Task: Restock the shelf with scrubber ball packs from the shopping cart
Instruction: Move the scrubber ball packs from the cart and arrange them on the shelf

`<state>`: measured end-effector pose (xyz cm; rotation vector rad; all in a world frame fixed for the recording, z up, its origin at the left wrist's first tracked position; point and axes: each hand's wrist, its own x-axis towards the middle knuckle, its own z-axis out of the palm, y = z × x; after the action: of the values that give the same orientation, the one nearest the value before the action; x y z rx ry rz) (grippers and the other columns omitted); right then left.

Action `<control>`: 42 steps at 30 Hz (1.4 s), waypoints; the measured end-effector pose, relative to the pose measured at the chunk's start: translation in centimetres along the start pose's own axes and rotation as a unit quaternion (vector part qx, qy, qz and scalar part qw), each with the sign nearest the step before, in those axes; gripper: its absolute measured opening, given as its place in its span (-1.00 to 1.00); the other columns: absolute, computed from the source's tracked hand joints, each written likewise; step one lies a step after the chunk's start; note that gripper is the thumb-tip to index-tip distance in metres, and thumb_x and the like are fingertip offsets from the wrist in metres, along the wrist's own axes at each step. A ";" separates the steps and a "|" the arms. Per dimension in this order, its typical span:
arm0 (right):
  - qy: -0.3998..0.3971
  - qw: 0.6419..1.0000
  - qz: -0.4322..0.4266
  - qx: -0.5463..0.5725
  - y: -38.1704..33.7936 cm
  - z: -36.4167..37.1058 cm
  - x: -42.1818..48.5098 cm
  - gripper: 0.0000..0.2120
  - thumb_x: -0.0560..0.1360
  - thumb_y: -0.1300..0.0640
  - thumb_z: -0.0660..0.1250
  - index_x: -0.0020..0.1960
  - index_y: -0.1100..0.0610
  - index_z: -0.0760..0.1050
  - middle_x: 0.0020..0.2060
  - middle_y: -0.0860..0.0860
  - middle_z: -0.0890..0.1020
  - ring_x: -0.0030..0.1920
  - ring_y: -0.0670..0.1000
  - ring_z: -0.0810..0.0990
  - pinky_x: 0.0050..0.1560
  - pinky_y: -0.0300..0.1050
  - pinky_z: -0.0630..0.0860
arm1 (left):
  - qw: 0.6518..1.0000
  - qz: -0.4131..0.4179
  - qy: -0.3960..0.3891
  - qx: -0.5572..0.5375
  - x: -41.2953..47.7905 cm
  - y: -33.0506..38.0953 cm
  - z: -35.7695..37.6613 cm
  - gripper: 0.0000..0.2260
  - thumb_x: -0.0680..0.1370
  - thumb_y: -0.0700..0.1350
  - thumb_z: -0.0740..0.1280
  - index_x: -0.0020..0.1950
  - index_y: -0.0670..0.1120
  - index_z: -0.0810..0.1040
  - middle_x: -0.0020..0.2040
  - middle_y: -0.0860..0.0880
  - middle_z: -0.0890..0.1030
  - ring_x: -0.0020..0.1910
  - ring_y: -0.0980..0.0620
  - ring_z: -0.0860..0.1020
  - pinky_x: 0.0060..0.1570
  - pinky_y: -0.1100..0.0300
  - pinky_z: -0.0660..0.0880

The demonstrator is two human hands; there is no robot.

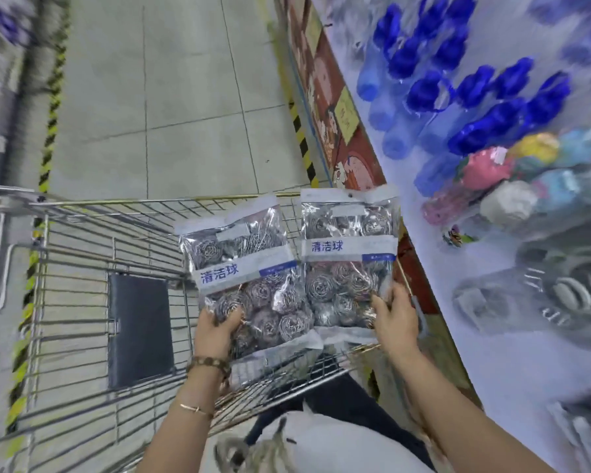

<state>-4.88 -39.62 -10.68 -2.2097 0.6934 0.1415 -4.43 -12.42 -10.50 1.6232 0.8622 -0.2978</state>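
both forearms are reaching over the near edge of the shopping cart. the left grip is curling round the bottom of the left scrubber ball pack, holding it upright above the cart's basket. the right grip is clasping the lower corner of the right scrubber ball pack, just beside the first, by the front edge of the shelf.

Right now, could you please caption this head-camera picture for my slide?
Left hand grips one pack, right hand a second pack, over the cart beside the shelf.
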 end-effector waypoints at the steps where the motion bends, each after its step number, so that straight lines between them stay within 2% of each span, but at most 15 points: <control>1: 0.014 1.000 0.003 0.016 0.1 -0.5 -0.8 -0.81 0.54 0.23 0.26 0.15 0.19 0.43 -0.12 0.09 0.59 -0.10 0.16 0.56 -0.21 -0.12 0.31 | 1.000 0.008 -0.007 0.003 -0.5 0.4 -0.1 -0.75 0.46 -0.22 0.38 0.10 -0.08 0.43 0.06 -0.11 0.56 0.06 -0.14 0.54 0.08 -0.06 0.47; 3: 0.037 0.998 0.011 0.045 0.3 -1.4 -2.4 -0.61 0.55 0.24 0.24 0.36 0.18 0.36 0.01 0.07 0.59 -0.07 0.10 0.54 -0.15 -0.18 0.29 | 0.999 0.034 -0.033 0.014 -1.3 1.2 -0.3 -0.74 0.46 -0.22 0.37 0.11 -0.10 0.43 0.07 -0.10 0.55 0.08 -0.13 0.52 0.08 -0.03 0.46; 8: 0.114 0.988 0.030 0.099 1.4 -2.8 -7.0 -0.57 0.55 0.25 0.23 0.41 0.12 0.35 0.08 0.04 0.58 0.06 0.07 0.54 0.03 -0.12 0.40 | 0.985 0.116 -0.100 0.076 -3.4 2.7 0.2 -0.59 0.47 -0.18 0.36 0.29 -0.08 0.36 0.19 -0.05 0.48 0.18 -0.07 0.45 0.16 -0.01 0.40; 10: 0.144 0.982 0.047 0.115 2.3 -3.2 -8.6 -0.58 0.54 0.25 0.24 0.39 0.12 0.37 0.15 0.00 0.56 0.12 0.00 0.51 0.14 -0.10 0.40 | 0.976 0.144 -0.123 0.106 -4.0 2.8 0.7 -0.59 0.47 -0.15 0.36 0.29 -0.07 0.35 0.12 0.01 0.46 0.14 -0.04 0.44 0.12 0.04 0.40; 15: 0.237 0.954 0.109 0.147 4.5 -4.1 -13.2 -0.64 0.53 0.28 0.25 0.32 0.18 0.44 0.06 0.01 0.58 0.04 0.00 0.52 0.11 -0.12 0.40 | 0.954 0.168 -0.188 0.161 -5.8 2.7 2.5 -0.58 0.42 0.06 0.38 0.22 0.00 0.40 0.12 0.00 0.50 0.10 -0.04 0.47 0.12 -0.02 0.44; 18: 0.291 0.933 0.143 0.158 5.5 -5.5 -16.5 -0.70 0.54 0.29 0.24 0.25 0.26 0.48 -0.05 0.07 0.57 -0.03 0.05 0.51 0.04 -0.12 0.37 | 0.943 0.172 -0.229 0.171 -7.2 2.3 4.0 -0.36 0.31 0.29 0.36 0.28 -0.01 0.40 0.13 -0.03 0.51 0.06 -0.05 0.51 0.10 -0.10 0.48; 21: 0.337 0.909 0.168 0.178 7.0 -6.6 -19.4 -0.87 0.54 0.29 0.24 0.03 0.23 0.53 -0.22 0.08 0.55 -0.06 0.21 0.56 -0.11 -0.05 0.37 | 0.927 0.193 -0.263 0.186 -9.0 2.2 6.2 -0.55 0.42 0.09 0.37 0.23 -0.09 0.45 0.06 -0.10 0.52 -0.07 0.00 0.50 -0.04 -0.01 0.53; 23: 0.371 0.890 0.180 0.194 8.0 -7.3 -21.1 -0.91 0.54 0.30 0.24 -0.06 0.16 0.50 -0.25 0.11 0.55 -0.12 0.19 0.54 -0.18 -0.12 0.31 | 0.914 0.220 -0.285 0.189 -10.7 1.9 7.4 -0.74 0.41 0.03 0.39 0.04 -0.02 0.49 -0.17 0.04 0.47 -0.25 0.13 0.40 -0.25 0.23 0.44; 25: 0.407 0.870 0.196 0.196 9.1 -8.0 -22.9 -0.86 0.54 0.29 0.24 -0.16 0.12 0.43 -0.31 0.08 0.53 -0.22 0.12 0.46 -0.28 -0.20 0.28 | 0.896 0.246 -0.315 0.194 -12.7 1.8 8.6 -0.81 0.42 0.01 0.39 -0.19 0.12 0.37 -0.28 0.14 0.35 -0.31 0.12 0.33 -0.33 0.30 0.29; 28: 0.463 0.841 0.216 0.179 10.7 -9.0 -25.6 -0.66 0.55 0.26 0.24 -0.36 0.05 0.29 -0.45 -0.03 0.38 -0.38 0.00 0.32 -0.36 -0.36 0.25 | 0.864 0.298 -0.346 0.213 -15.4 1.5 10.2 -0.91 0.50 -0.03 0.34 -0.11 0.05 0.43 -0.27 0.11 0.43 -0.26 0.07 0.40 -0.31 0.20 0.30; 30: 0.500 0.816 0.219 0.188 12.2 -9.5 -27.6 -0.68 0.55 0.25 0.25 -0.36 0.07 0.32 -0.46 -0.01 0.39 -0.40 -0.04 0.31 -0.37 -0.34 0.26 | 0.841 0.314 -0.381 0.221 -17.5 1.0 11.5 -0.91 0.53 -0.06 0.30 -0.09 -0.05 0.44 -0.28 0.05 0.43 -0.30 0.07 0.38 -0.27 0.20 0.28; 33: 0.549 0.782 0.221 0.196 14.7 -10.6 -30.7 -0.73 0.56 0.24 0.24 -0.31 0.10 0.39 -0.46 -0.01 0.41 -0.42 -0.16 0.36 -0.38 -0.36 0.26 | 0.802 0.359 -0.418 0.231 -21.5 -0.4 13.1 -0.77 0.55 -0.10 0.26 -0.30 -0.03 0.34 -0.40 0.02 0.34 -0.37 0.01 0.28 -0.38 0.16 0.21; 36: 0.585 0.749 0.247 0.189 17.6 -11.9 -34.2 -0.77 0.57 0.17 0.22 -0.26 0.15 0.43 -0.47 -0.06 0.41 -0.45 -0.17 0.36 -0.38 -0.28 0.25 | 0.768 0.388 -0.444 0.250 -25.8 -2.7 14.7 -0.76 0.57 -0.11 0.24 -0.12 -0.29 0.46 -0.30 -0.24 0.45 -0.27 -0.24 0.41 -0.31 0.02 0.35; 39: 0.614 0.724 0.275 0.156 21.1 -12.9 -38.4 -0.74 0.57 0.16 0.23 -0.30 0.10 0.40 -0.51 -0.08 0.38 -0.44 -0.02 0.33 -0.36 -0.08 0.21 | 0.730 0.410 -0.475 0.273 -30.2 -5.9 16.0 -0.70 0.58 -0.09 0.21 0.05 -0.36 0.43 -0.33 -0.14 0.45 -0.33 -0.09 0.41 -0.39 0.19 0.23; 42: 0.639 0.703 0.285 0.131 24.3 -14.0 -42.9 -0.72 0.55 0.05 0.22 -0.34 0.01 0.35 -0.50 -0.07 0.38 -0.42 0.01 0.33 -0.35 0.01 0.25 | 0.692 0.424 -0.509 0.287 -35.1 -9.5 16.9 -0.79 0.58 -0.08 0.19 -0.20 -0.16 0.40 -0.37 -0.01 0.37 -0.38 0.01 0.32 -0.39 0.23 0.16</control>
<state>-55.48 -44.07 -3.81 -1.4487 1.9624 -1.2296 -30.62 -40.87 0.08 1.8425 -0.9364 -0.7359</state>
